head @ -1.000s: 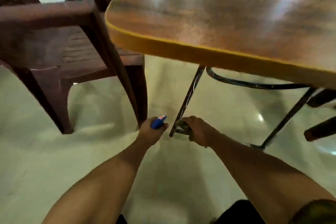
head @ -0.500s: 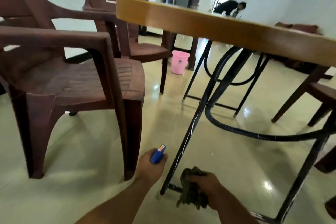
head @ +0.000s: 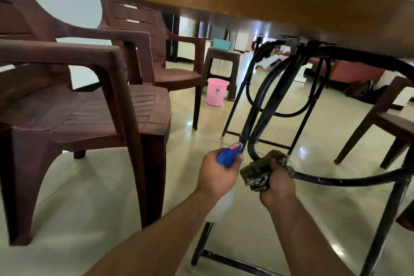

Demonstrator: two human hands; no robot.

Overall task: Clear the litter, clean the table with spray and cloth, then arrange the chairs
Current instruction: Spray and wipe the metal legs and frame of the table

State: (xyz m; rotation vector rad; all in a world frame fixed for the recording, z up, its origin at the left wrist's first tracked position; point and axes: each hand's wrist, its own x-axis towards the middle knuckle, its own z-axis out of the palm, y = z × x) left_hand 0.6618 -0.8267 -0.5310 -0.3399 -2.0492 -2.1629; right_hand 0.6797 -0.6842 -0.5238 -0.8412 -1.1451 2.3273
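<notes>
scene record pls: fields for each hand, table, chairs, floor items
left hand: grips blue spray bottle
right hand: grips dark cloth against the black table frame
table: seen from below, yellow-brown edge
chairs: two maroon plastic armchairs on the left
floor: pink bucket beyond chairs

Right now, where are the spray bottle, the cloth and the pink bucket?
spray bottle [head: 228,156]: head view, on its blue head.
cloth [head: 261,169]: head view, on the bunched middle.
pink bucket [head: 215,94]: head view, on its front wall.
</notes>
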